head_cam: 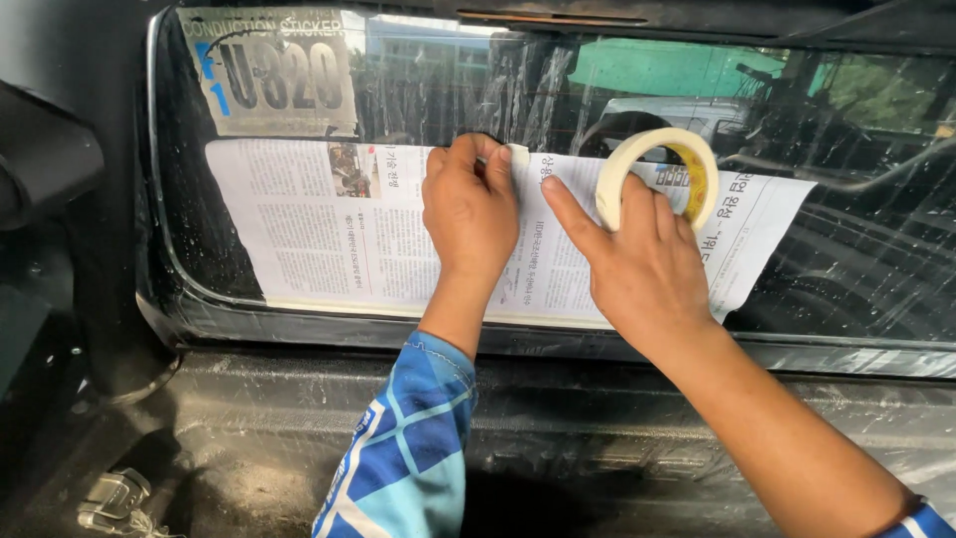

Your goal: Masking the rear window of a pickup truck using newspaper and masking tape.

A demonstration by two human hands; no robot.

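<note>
- Newspaper sheet (319,239), 1, thin printed paper, flat on window glass (856,249), under both hands.
- L hand (470,214) pinches tape end (518,152) at sheet's top edge.
- R hand (637,264) grips 1 tape roll (657,177), round, cream; forefinger pressed to paper.
- 1 worn sticker (269,72) up-left of L hand.

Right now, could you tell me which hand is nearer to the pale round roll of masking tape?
Right hand: the tape roll hangs on it. Left hand presses newspaper beside it.

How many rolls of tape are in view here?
1. The roll of masking tape sits around the fingers of the right hand, against the newspaper on the window. Others may lie out of view.
</note>
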